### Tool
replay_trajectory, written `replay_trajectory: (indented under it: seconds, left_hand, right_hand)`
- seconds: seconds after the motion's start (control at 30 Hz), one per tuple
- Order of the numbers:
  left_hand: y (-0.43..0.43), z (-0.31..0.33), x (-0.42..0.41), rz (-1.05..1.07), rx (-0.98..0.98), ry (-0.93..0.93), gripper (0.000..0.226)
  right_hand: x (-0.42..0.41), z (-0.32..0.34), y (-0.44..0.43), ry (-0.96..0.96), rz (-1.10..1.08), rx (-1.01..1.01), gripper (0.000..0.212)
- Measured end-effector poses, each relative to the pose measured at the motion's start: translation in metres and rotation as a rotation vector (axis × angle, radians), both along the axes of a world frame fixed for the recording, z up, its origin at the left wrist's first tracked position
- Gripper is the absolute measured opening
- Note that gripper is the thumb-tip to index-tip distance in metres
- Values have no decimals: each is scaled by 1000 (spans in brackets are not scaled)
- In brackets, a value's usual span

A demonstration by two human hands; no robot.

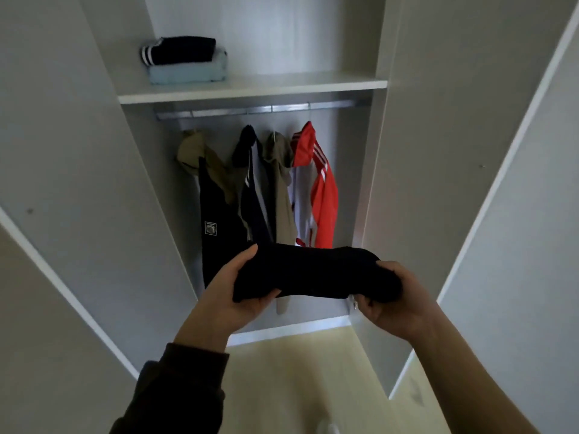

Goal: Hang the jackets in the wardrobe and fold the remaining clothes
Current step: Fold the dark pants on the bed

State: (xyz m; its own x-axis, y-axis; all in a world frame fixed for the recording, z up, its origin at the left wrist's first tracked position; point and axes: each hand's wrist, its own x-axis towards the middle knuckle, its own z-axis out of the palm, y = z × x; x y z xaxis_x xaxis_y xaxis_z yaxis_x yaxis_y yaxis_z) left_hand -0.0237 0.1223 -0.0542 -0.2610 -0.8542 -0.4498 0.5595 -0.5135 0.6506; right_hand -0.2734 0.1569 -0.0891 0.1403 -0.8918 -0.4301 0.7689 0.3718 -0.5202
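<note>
A folded black garment (313,270) is held flat in front of the open wardrobe. My left hand (238,296) grips its left end and my right hand (394,299) grips its right end. Behind it, several jackets hang from the metal rail (260,109): a khaki one over a dark vest (213,214), a navy one (250,189), another khaki one (282,189) and a red one with white stripes (322,195). On the shelf (266,87) above, a folded black piece with white stripes (178,50) lies on a folded light blue piece (188,73).
The wardrobe doors stand open on both sides, the left door (62,214) and the right door (517,214). The shelf has bare room to the right of the folded stack. Pale wooden floor (297,386) lies below.
</note>
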Motion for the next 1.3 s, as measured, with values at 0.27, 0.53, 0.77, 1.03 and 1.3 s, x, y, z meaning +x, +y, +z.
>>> replay_trajectory:
  seconds: [0.27,0.53,0.77,1.03,1.3]
  left_hand:
    - [-156,98,2,131,-309,-20,26]
    - [-322,222,36,262,-597,-81,41]
    - [-470,299,84,318,-756,-246,46]
    - [-666,365,155,342,-776,-293,37]
    - [-818,375,219,391,-743,-370,29]
  right_hand:
    - [-3,108,-194,30,130,-326,67]
    - [19,254,-385,97,254,-558,70]
    - [64,331,-538,240,251,-697,17]
    - [136,396,-721,441,251,-829,24]
    - [198,395,-872,352,274,-945,31]
